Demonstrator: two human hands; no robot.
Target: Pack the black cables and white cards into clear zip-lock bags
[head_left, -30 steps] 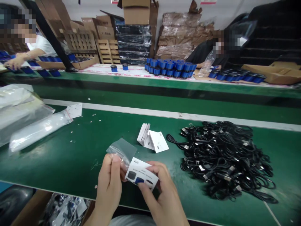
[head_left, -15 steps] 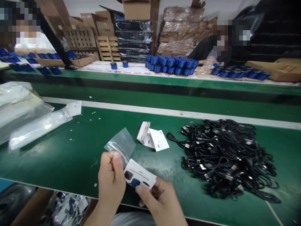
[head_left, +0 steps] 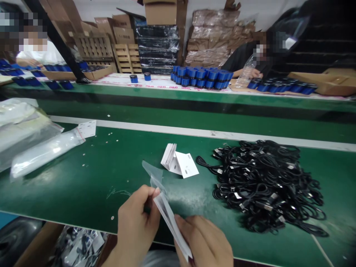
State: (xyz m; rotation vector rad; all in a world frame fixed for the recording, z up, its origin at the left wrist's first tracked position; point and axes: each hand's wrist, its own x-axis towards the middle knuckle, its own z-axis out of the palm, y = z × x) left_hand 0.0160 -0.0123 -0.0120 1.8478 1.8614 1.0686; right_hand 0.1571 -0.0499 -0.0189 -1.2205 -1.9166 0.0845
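My left hand (head_left: 137, 222) pinches a small clear plastic bag (head_left: 152, 173) at its mouth, near the table's front edge. My right hand (head_left: 207, 243) grips a white printed card (head_left: 171, 222), turned edge-on with its upper end at the bag's opening. A short stack of white cards (head_left: 178, 162) lies on the green table (head_left: 83, 185) just beyond my hands. To the right sits a big tangled pile of black cables (head_left: 267, 185).
Clear plastic bags (head_left: 33, 144) lie at the left. Across the belt, blue cylinders (head_left: 201, 78) stand in rows, and two other people work at the far bench. Cardboard boxes (head_left: 161, 15) and pallets are stacked behind. A bin of packed bags (head_left: 78, 248) sits below the table edge.
The card has turned from face-up to edge-on and its end now meets the bag's mouth. My right hand has dropped lower and the bag has swung upright.
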